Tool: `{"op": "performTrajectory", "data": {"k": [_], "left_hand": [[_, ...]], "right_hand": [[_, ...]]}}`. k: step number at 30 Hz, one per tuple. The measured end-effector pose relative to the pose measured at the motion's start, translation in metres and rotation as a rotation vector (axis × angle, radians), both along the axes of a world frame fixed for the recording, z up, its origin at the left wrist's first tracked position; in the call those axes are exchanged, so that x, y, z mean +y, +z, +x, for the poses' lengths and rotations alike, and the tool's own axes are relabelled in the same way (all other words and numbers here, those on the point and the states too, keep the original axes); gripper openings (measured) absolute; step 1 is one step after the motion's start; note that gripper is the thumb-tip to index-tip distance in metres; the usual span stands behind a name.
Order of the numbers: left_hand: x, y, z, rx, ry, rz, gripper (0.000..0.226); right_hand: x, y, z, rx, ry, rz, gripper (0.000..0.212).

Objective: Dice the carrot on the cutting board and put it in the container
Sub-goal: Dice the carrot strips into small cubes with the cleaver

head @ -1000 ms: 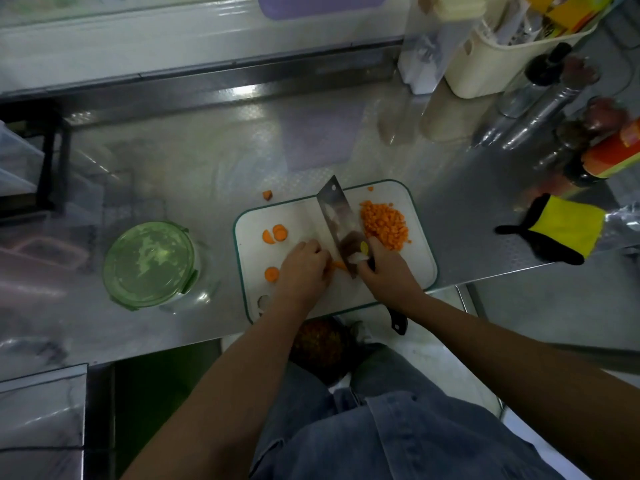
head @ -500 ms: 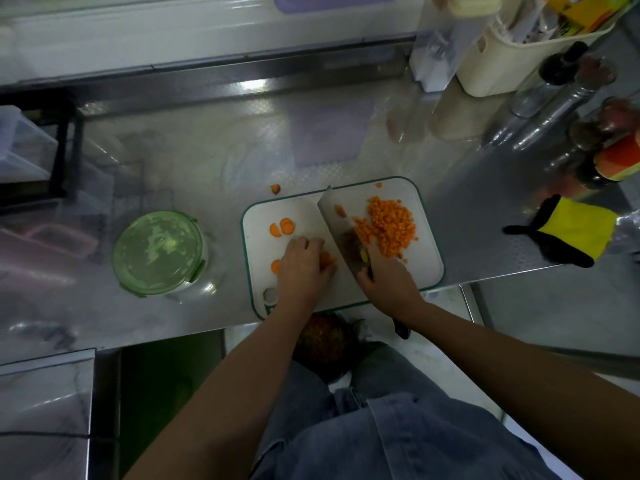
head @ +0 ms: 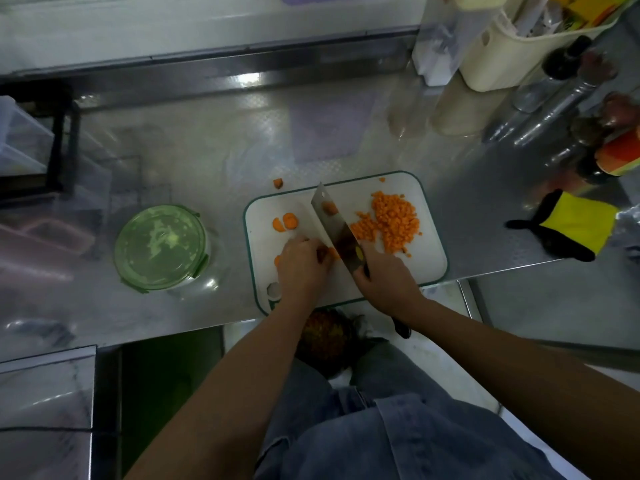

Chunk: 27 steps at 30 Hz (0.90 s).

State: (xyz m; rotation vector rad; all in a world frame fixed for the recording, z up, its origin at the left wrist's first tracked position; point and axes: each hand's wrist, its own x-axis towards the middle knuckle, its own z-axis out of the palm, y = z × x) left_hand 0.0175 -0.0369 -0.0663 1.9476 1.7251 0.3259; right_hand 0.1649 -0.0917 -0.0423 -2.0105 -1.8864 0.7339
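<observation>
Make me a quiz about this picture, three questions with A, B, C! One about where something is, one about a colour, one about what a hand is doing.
1. Where is the heap of diced orange carrot?
A) on the white green-rimmed cutting board, right of the steel cleaver
B) in a pan
C) on the floor

2. What colour is the lid of the round clear container?
A) red
B) green
C) blue

3. What does the right hand do?
A) rests flat
B) lifts the lid
C) grips the cleaver

Answers: 1 A, the heap lies on the board beside the cleaver; 2 B, the lid looks green; 3 C, it clasps the cleaver while the left hand holds a carrot piece.
</observation>
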Motion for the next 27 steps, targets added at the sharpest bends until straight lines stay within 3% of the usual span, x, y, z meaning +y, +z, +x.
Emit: {"op": "performTrajectory", "data": {"k": [5,9,27], "left_hand": [[-0.005,0.005,0.001,0.008,-0.029,0.029,0.030],[-0.004,0.004,0.004,0.090,-0.067,0.064,0.022],[-0.004,0.003,0.009,0.052,0.101,0.002,0.018]], "right_hand": [[0.002,0.002,0.003,-0.026,-0.007,-0.028,0.023],[0.003,0.006,0.007,-0.007,-0.027,-0.040,0.026],[0.001,0.003,-0.001,0.021,0.009,-0.038,0.025]]}}
